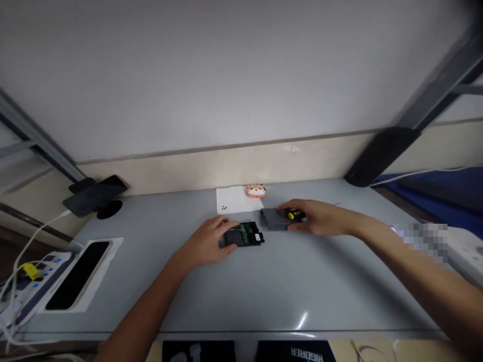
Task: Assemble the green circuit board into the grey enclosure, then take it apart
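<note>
My left hand (pixel 208 242) rests on the grey table (pixel 241 286), its fingers curled over the left end of a small open device with a green circuit board (pixel 246 234). My right hand (pixel 316 217) lies just to the right of it, closed round a small yellow and black tool (pixel 296 215). That hand sits partly on a flat grey cover (pixel 274 219) lying beside the circuit board. What the tool's tip touches is hidden by my fingers.
A white sheet of paper (pixel 237 200) with tiny dark specks and an orange animal-shaped object (pixel 256 190) lie behind the device. A phone on a stand (pixel 95 194) and a power strip with cables (pixel 33 274) are at the left. A dark slot (pixel 77 274) is cut in the table.
</note>
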{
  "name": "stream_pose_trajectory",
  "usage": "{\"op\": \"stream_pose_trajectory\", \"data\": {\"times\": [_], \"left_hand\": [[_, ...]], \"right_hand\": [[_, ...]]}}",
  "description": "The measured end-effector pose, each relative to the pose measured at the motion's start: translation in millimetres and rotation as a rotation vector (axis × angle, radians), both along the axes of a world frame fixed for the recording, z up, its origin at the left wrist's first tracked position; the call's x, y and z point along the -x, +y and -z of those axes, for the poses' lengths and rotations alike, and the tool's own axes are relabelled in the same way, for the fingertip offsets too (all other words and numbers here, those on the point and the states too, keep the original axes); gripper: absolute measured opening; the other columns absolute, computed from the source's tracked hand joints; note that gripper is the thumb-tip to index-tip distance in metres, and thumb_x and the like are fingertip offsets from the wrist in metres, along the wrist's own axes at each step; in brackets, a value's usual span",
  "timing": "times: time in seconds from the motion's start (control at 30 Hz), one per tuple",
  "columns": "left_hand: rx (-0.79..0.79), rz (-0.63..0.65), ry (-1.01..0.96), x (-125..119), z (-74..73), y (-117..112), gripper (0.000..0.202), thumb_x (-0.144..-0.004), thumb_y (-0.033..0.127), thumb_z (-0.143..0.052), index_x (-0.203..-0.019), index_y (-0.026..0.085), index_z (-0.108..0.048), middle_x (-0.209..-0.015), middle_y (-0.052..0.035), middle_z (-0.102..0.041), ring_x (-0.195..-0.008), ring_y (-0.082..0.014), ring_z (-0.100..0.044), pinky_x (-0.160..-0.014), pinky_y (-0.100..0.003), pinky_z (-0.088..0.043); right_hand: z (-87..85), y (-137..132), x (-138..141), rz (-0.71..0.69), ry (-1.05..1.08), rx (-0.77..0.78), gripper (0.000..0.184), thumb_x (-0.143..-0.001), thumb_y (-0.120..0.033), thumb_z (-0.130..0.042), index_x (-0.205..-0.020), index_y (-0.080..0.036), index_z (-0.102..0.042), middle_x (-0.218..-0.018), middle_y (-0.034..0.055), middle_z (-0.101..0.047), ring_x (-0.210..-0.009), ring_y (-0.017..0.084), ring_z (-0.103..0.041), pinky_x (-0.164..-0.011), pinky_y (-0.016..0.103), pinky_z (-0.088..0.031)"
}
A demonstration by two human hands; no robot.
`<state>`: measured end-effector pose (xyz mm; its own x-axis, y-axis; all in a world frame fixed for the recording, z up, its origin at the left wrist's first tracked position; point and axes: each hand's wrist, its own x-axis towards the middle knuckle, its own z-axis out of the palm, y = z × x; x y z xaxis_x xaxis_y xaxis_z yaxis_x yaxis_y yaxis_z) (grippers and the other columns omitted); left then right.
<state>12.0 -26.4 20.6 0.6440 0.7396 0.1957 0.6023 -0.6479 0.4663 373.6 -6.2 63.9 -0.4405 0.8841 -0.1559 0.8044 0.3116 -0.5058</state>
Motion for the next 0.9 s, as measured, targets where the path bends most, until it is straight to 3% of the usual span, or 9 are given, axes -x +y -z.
{"op": "stream_pose_trajectory", "data": {"times": [0.1, 0.27, 0.43, 0.53, 0.67, 0.9], "left_hand": [[0.042, 0.018, -0.051, -1, 1.2, 2, 0.061, -0.086, 0.029, -0.077, -0.142, 0.034, -0.053, -0.137, -0.0043, -0.060, -0.126, -0.0261, -0.056, -0.111, -0.045, -0.044], [0.065, 0.011, -0.101, -1, 4.1, 5, 0.069, -0.082, 0.030, -0.082, -0.143, 0.034, -0.052, -0.141, -0.0048, -0.060, -0.131, -0.0279, -0.054, -0.113, -0.047, -0.042], [0.051, -0.013, -0.099, -3, 6.1, 5, 0.070, -0.081, 0.031, -0.083, -0.144, 0.033, -0.052, -0.143, -0.0053, -0.060, -0.132, -0.0287, -0.055, -0.112, -0.048, -0.043], [0.052, -0.024, -0.096, -3, 7.1, 5, 0.072, -0.081, 0.032, -0.083, -0.145, 0.033, -0.050, -0.144, -0.0051, -0.060, -0.133, -0.0289, -0.055, -0.113, -0.049, -0.043], [0.095, -0.053, -0.095, -2, 8.7, 5, 0.086, -0.077, 0.034, -0.086, -0.151, 0.036, -0.044, -0.144, -0.0073, -0.059, -0.131, -0.0316, -0.056, -0.109, -0.051, -0.046], [0.196, -0.070, -0.136, 2, 15.0, 11, 0.119, -0.067, 0.033, -0.093, -0.161, 0.041, -0.021, -0.150, -0.0096, -0.054, -0.128, -0.0334, -0.058, -0.103, -0.049, -0.051]], "right_hand": [[-13.3, 6, 5, -0.026, 0.072, 0.119, 0.051, -0.087, -0.053, -0.065, -0.133, -0.032, -0.068, -0.128, 0.0068, -0.072, -0.111, 0.032, -0.068, -0.095, 0.044, -0.053], [-16.8, 0, 33, -0.120, 0.121, 0.158, 0.051, -0.082, -0.049, -0.072, -0.130, -0.032, -0.068, -0.123, 0.0049, -0.073, -0.104, 0.029, -0.069, -0.087, 0.037, -0.054], [-1.2, -18, 56, -0.136, -0.004, -0.024, 0.053, -0.069, -0.029, -0.081, -0.120, -0.032, -0.066, -0.113, 0.0030, -0.070, -0.087, 0.024, -0.068, -0.070, 0.032, -0.050], [5.4, -27, 64, -0.123, -0.090, -0.126, 0.055, -0.070, -0.025, -0.080, -0.122, -0.031, -0.063, -0.117, 0.0039, -0.067, -0.084, 0.024, -0.068, -0.067, 0.033, -0.047], [6.9, -32, 76, -0.145, -0.074, -0.169, 0.053, -0.075, -0.025, -0.078, -0.125, -0.030, -0.061, -0.119, 0.0045, -0.066, -0.087, 0.025, -0.068, -0.070, 0.034, -0.048], [17.9, -36, 102, -0.180, 0.066, -0.231, 0.042, -0.089, -0.038, -0.070, -0.129, -0.027, -0.062, -0.124, 0.0095, -0.063, -0.094, 0.025, -0.067, -0.079, 0.038, -0.052]]}}
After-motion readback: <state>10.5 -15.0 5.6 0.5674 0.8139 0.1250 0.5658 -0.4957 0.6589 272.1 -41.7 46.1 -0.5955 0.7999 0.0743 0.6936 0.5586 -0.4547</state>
